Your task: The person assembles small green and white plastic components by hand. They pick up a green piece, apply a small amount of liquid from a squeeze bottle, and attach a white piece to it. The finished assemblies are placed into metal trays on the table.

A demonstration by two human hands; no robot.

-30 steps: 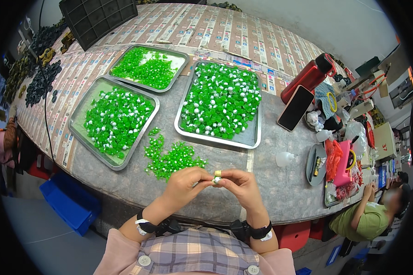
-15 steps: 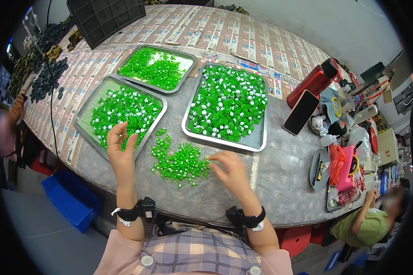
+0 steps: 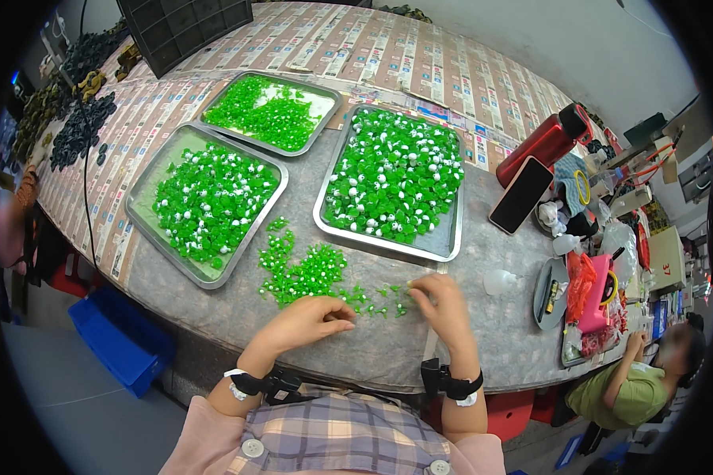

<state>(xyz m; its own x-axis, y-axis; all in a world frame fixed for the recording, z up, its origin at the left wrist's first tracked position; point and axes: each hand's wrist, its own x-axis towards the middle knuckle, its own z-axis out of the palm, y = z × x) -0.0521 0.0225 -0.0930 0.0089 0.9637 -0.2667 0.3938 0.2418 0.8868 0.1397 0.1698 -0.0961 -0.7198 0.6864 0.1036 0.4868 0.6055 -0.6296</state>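
Observation:
On the grey sheet in front of me lies a pile of small green pieces with white ends. A thin scatter of the same pieces reaches right from it. My left hand is low at the pile's near edge, fingers curled and thumb tip close to the index finger. Just past the scatter's right end is my right hand, its thumb and index pinched together. Anything between either hand's fingertips is too small to make out. Beyond the pile stand a left metal tray and a right metal tray, both heaped with larger green-and-white pieces.
Farther back, a third metal tray holds small green pieces. At the right stand a red bottle, a leaning phone and a grey dish. A blue bin is below the table's left edge. Someone in green sits at right.
My left hand has come down from the left tray to the pile and its fingers have closed in. My right hand has shifted right, and several pieces now lie spread out beside the pile.

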